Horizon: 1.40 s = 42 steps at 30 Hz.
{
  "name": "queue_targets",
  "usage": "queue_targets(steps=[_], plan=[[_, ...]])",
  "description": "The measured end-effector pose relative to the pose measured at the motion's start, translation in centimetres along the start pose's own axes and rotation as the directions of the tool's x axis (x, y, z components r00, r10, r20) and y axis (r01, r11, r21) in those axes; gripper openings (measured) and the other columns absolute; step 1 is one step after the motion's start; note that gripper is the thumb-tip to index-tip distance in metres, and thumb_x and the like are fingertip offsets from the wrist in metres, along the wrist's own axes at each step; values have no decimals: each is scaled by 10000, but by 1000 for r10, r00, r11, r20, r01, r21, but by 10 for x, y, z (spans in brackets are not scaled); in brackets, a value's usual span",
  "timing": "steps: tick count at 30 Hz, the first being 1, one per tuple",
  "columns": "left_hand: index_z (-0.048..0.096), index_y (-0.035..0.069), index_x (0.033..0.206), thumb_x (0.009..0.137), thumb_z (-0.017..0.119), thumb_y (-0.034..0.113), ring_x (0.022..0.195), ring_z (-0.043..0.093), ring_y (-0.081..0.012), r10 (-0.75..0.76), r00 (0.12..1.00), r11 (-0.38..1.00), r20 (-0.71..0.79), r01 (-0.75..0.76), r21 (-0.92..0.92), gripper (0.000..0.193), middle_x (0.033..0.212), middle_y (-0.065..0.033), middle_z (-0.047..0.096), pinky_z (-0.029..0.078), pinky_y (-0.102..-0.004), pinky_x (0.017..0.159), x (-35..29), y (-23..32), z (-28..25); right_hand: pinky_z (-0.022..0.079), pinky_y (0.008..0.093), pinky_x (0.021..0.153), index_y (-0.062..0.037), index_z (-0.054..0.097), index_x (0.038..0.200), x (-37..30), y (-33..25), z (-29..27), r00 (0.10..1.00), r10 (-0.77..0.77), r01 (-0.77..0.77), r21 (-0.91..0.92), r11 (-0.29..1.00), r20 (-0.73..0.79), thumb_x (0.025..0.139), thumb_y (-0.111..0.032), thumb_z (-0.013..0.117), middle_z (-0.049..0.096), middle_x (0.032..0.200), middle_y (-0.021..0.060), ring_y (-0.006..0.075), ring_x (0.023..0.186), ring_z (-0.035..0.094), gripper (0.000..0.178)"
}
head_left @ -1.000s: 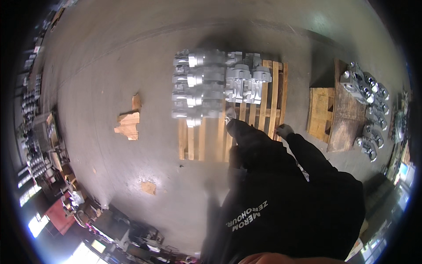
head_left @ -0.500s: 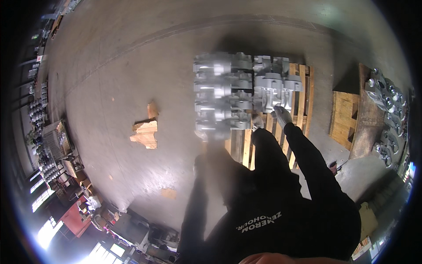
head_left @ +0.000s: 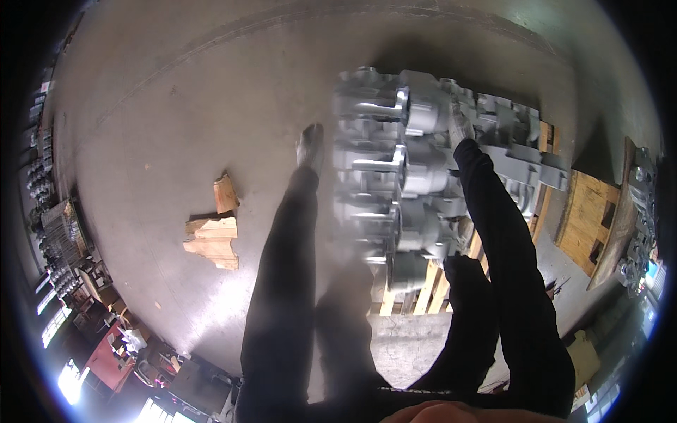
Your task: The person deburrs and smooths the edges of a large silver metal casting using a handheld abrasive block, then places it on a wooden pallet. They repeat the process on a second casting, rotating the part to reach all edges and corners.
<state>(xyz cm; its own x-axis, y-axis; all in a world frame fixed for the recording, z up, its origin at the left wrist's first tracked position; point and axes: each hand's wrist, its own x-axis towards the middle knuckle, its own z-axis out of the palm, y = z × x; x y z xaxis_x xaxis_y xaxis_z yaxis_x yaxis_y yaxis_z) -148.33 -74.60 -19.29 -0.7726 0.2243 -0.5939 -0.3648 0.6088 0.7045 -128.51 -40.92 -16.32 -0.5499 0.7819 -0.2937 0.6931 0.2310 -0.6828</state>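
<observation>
Your right hand (head_left: 460, 127) is among grey cast housings (head_left: 423, 166) at one o'clock (can't tell its grip; left hand (head_left: 309, 146), eleven o'clock, likewise); uneven pulling could topple one off the wooden pallet (head_left: 424, 292).

A long black left sleeve (head_left: 282, 275) lies toward half past seven, plain and close-fitting, narrowing to a snug cuff at the left hand (head_left: 309, 146). Its match, the right sleeve (head_left: 511, 261), lies toward four o'clock, creased along its length and reaching the right hand (head_left: 461, 125). Dark trouser legs (head_left: 467, 328) show between five and six o'clock, the left one blurred.
</observation>
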Motion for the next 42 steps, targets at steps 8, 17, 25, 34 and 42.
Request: queue_targets(steps=[8,17,25,34,42], plan=[[566,32,1431,1007,534,596,1265,577,-255,6,974,954,226,62,-292,706,1384,-126,630,427,-360,1068,122,8,76,539,314,955,-18,598,1334,14,-14,35,976,215,-44,927,373,-40,1050,-259,616,661,1324,85,187,1155,652,373],[626,40,1309,1032,528,487,1061,667,-312,499,863,823,78,-500,268,534,1141,-168,695,515,-407,918,183,-13,89,510,312,981,-48,600,1323,19,-10,48,965,-169,245,464,851,-199,1047,-249,598,655,1260,72,196,1162,624,341],[622,35,1329,1026,502,567,987,650,-209,77,996,977,41,-67,-203,623,1074,-103,697,513,-354,853,183,-2,71,508,339,1009,-49,589,1384,16,-19,63,978,-173,192,819,541,-115,1049,-324,622,649,1310,65,167,1159,627,435],[678,61,1246,1034,384,684,879,677,-164,-302,923,904,238,357,-234,721,989,-72,734,521,-308,726,50,-85,70,500,375,922,-10,594,1326,-102,1,-1,943,306,-302,49,952,-129,1010,-495,599,681,1151,189,273,1035,655,578],[682,63,1108,1031,472,608,850,657,-204,-112,988,972,105,131,-194,590,920,-77,684,519,-362,739,49,-98,75,456,318,711,39,716,1111,-141,24,27,925,358,-343,126,931,-128,977,-601,618,656,835,76,138,775,551,661]])
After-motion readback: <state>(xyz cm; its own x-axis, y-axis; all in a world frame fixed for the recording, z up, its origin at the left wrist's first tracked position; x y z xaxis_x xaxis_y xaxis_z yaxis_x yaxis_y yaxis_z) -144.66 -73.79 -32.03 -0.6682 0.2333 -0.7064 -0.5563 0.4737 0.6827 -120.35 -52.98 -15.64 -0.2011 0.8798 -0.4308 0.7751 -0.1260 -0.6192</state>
